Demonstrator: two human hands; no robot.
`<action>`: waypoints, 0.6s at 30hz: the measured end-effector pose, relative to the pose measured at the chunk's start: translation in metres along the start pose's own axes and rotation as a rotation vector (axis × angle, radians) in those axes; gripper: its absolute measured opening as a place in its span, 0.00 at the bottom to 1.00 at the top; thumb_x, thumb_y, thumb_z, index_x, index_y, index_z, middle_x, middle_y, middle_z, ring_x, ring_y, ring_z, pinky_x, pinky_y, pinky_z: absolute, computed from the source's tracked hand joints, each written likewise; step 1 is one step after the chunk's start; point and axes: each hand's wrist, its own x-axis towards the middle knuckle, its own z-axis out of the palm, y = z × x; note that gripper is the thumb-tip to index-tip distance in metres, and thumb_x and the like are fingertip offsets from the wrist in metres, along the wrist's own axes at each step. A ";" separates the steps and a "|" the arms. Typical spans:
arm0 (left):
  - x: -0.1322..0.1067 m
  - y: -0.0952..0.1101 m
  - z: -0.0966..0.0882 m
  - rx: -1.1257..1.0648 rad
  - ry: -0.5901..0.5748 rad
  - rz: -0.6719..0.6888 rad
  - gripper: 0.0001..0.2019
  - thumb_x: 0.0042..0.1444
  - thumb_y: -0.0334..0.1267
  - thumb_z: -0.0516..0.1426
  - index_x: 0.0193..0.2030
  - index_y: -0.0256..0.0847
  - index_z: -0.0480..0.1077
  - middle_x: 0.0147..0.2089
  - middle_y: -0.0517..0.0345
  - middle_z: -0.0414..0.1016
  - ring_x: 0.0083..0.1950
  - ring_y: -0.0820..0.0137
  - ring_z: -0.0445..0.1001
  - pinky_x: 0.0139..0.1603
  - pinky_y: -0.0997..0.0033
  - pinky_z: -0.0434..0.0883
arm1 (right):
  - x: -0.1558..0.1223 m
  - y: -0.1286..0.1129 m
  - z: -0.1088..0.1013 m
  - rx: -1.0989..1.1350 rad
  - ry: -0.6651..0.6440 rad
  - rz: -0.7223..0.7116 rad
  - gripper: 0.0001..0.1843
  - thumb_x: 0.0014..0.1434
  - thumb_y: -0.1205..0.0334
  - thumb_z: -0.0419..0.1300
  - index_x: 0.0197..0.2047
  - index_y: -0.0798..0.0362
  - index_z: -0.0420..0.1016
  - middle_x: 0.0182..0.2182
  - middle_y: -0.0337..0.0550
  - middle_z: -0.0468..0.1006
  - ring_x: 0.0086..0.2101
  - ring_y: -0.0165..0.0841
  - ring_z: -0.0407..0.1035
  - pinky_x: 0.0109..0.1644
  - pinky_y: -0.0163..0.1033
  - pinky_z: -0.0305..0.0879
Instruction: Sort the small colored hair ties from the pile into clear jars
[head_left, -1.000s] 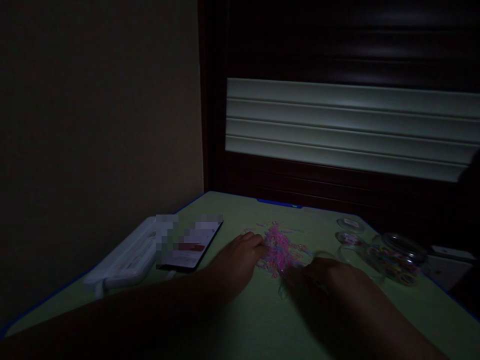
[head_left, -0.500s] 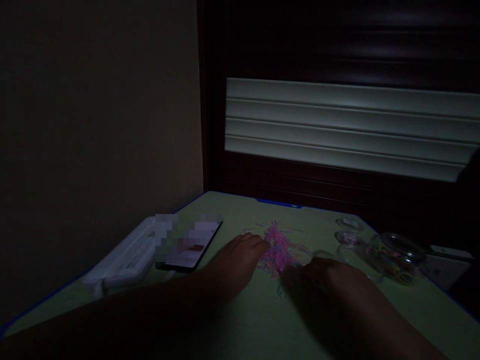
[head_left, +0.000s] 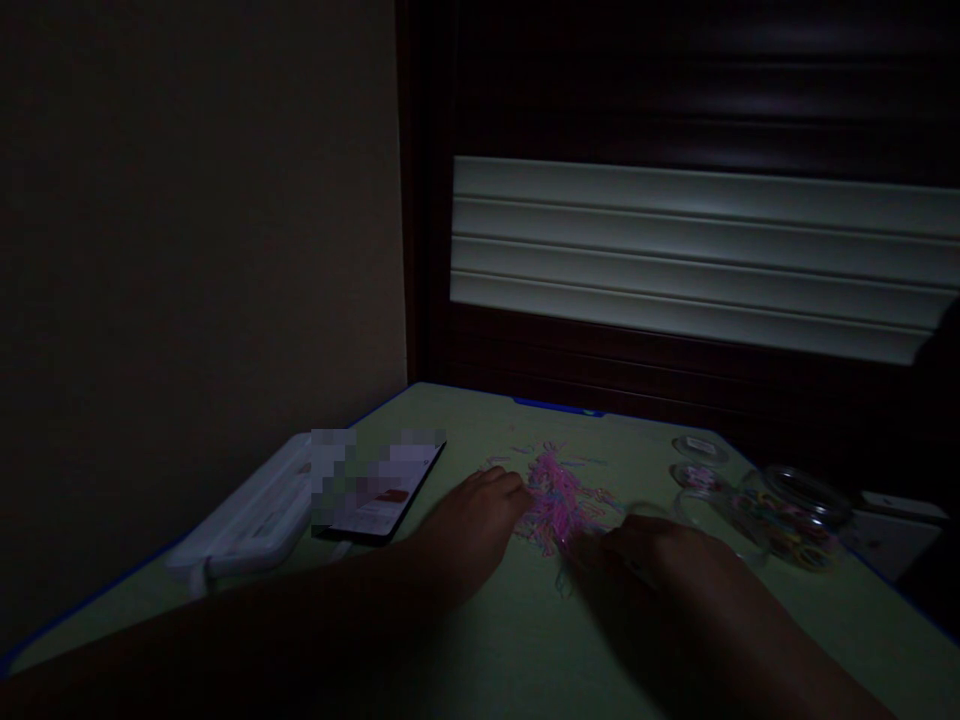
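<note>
A loose heap of thin, mostly pink rubber bands [head_left: 559, 495] lies on the pale green table [head_left: 510, 640], with a few bluish ones mixed in. At its left edge is my left hand [head_left: 484, 520], fingers curled together and their tips turned down towards the heap. My right hand [head_left: 667, 560] rests at the right side of the heap, closed, with its fingertips in dark shadow over the nearest bands. Behind its knuckles a faint clear rim [head_left: 649, 509] shows; whether the hand touches it I cannot tell. What either hand pinches is hidden.
On the right stand a clear jar [head_left: 795, 520] of coloured bands, a small clear tub [head_left: 697, 478] and a clear lid [head_left: 700, 449]. A white phone-like device [head_left: 889, 540] lies beyond the jar. To the left are a lit phone [head_left: 375, 505] and a white power strip [head_left: 247, 515].
My left hand's fingertips have drawn back slightly to the left from the heap. My right hand has hardly moved.
</note>
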 end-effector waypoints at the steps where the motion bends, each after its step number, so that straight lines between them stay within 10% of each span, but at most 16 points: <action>1: 0.000 -0.001 0.000 -0.006 0.006 -0.003 0.12 0.55 0.23 0.48 0.41 0.38 0.69 0.39 0.54 0.70 0.41 0.66 0.66 0.45 0.67 0.63 | 0.000 0.000 0.000 -0.001 0.002 0.007 0.12 0.55 0.68 0.51 0.26 0.51 0.73 0.25 0.42 0.75 0.24 0.30 0.69 0.24 0.30 0.58; 18: 0.001 -0.002 -0.008 -0.055 0.102 -0.060 0.09 0.60 0.29 0.48 0.37 0.38 0.69 0.37 0.55 0.70 0.40 0.68 0.67 0.42 0.69 0.64 | 0.000 0.004 0.003 0.009 -0.019 -0.022 0.11 0.55 0.68 0.51 0.27 0.49 0.73 0.24 0.39 0.74 0.23 0.29 0.68 0.23 0.30 0.56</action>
